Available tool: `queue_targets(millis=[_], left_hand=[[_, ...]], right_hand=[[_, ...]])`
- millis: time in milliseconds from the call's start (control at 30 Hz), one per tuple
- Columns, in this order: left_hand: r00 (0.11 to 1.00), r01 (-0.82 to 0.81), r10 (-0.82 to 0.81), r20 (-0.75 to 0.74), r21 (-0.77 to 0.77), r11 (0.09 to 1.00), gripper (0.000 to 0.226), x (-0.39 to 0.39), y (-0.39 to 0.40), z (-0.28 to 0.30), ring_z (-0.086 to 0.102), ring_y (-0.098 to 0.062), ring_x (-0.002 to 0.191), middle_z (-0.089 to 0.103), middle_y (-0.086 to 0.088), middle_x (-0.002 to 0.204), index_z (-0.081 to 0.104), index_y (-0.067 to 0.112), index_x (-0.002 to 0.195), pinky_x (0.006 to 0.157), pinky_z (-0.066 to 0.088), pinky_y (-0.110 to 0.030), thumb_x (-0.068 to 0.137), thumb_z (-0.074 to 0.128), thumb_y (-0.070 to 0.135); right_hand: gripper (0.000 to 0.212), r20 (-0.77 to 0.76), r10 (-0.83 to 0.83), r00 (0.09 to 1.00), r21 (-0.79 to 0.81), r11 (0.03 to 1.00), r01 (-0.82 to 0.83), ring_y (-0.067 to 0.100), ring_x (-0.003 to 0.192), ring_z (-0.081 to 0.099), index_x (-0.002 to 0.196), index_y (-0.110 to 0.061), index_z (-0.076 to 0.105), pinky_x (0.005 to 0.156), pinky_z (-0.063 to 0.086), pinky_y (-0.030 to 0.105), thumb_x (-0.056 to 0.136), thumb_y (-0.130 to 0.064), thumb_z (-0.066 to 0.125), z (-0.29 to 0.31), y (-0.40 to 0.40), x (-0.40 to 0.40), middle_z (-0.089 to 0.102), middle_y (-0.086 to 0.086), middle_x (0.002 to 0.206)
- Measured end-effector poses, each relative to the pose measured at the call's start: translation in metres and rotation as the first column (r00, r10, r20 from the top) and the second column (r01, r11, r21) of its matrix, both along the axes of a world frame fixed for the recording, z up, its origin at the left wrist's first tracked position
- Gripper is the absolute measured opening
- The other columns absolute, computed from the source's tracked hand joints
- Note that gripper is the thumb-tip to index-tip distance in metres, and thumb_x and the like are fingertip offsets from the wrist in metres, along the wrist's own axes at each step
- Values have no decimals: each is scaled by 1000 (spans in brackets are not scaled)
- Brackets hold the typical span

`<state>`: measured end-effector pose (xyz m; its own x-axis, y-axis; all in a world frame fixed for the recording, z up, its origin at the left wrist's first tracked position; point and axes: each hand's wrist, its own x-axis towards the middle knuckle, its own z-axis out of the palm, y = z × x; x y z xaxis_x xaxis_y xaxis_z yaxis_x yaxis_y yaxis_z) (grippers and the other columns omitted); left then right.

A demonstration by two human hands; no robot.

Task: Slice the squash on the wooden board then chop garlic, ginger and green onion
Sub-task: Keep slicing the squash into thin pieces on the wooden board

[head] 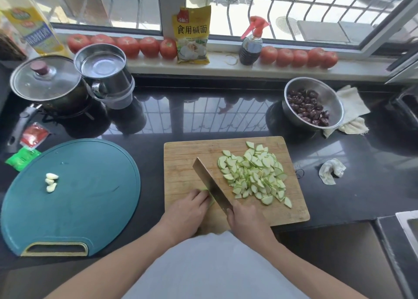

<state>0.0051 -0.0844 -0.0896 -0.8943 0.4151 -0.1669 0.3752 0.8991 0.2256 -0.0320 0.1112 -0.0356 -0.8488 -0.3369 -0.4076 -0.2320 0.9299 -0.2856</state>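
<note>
A heap of pale green squash slices (254, 175) lies on the right half of the wooden board (181, 162). My right hand (245, 219) grips the handle of a cleaver (209, 183), whose blade rests edge-down on the board left of the heap. Pressed against the blade's left side, my left hand (187, 210) covers a last small piece of squash (211, 202), of which only a green sliver shows. Three peeled garlic cloves (51, 182) lie on the round teal board (86, 196) to the left. Ginger and green onion are not in view.
A steel bowl of dark red dates (313, 105) and a cloth (351, 105) sit behind the board on the right. A crumpled wipe (331, 170) lies beside it. A lidded pot (45, 83), a steel mug (105, 74) and seasoning packets (29, 147) stand at the left. Tomatoes (126, 46) line the sill.
</note>
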Motion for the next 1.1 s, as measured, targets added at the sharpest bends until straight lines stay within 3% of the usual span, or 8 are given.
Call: queue_targets(millis=[133, 300, 500, 600, 700, 867, 1100], left_hand=[[1000, -15, 15, 21, 11, 1000, 63, 0, 0, 4, 47, -23, 130, 45, -3, 148, 38, 9, 152, 98, 51, -29, 94, 56, 25], [997, -32, 30, 67, 31, 999, 65, -1, 0, 5, 41, -21, 134, 37, -1, 153, 31, 12, 155, 96, 51, -29, 95, 53, 24], [998, -20, 18, 57, 27, 999, 61, -1, -2, 6, 44, -20, 124, 40, 0, 145, 36, 15, 151, 90, 52, -30, 94, 53, 24], [997, -24, 21, 71, 38, 999, 60, 2, -2, 5, 43, -20, 125, 40, 0, 141, 36, 15, 149, 92, 51, -30, 94, 56, 28], [996, -31, 28, 88, 40, 999, 62, 2, -3, 5, 40, -23, 133, 38, -4, 146, 37, 10, 148, 95, 52, -34, 92, 58, 22], [995, -51, 47, 85, 43, 998, 61, 1, -2, 6, 45, -24, 131, 44, -6, 145, 43, 8, 146, 86, 58, -35, 87, 58, 13], [996, -44, 42, 82, 33, 998, 64, -1, -1, 4, 44, -22, 131, 43, -4, 145, 38, 11, 150, 91, 55, -32, 88, 55, 14]], right_hand=[[21, -10, 42, 999, 49, 998, -41, 32, 74, 59, 91, -16, 51, 63, 48, 40, 100, -31, 40, 3, -1, 3, 59, 9, 77], [18, -7, 50, 999, 95, 994, -50, 27, 62, 49, 80, -20, 40, 54, 38, 36, 97, -24, 42, -6, 2, 5, 40, -1, 63], [16, -24, 59, 998, 91, 994, -56, 32, 72, 64, 83, -19, 39, 53, 38, 34, 99, -20, 42, -23, -20, -7, 62, 8, 77], [19, -10, -17, 1000, 9, 1000, 17, 27, 67, 61, 82, -18, 43, 54, 42, 35, 100, -25, 44, -18, -20, -11, 56, 1, 70], [21, -28, -37, 999, -41, 998, 36, 26, 61, 54, 82, -17, 46, 53, 37, 35, 99, -30, 44, -9, -10, -8, 50, -1, 62], [18, -10, 46, 999, 29, 999, -46, 28, 63, 47, 92, -16, 50, 56, 38, 37, 99, -30, 42, 3, -2, 3, 42, 0, 63], [16, -19, 66, 998, 117, 991, -64, 25, 60, 43, 80, -20, 40, 53, 29, 36, 96, -22, 42, -2, -2, 5, 35, -4, 61]])
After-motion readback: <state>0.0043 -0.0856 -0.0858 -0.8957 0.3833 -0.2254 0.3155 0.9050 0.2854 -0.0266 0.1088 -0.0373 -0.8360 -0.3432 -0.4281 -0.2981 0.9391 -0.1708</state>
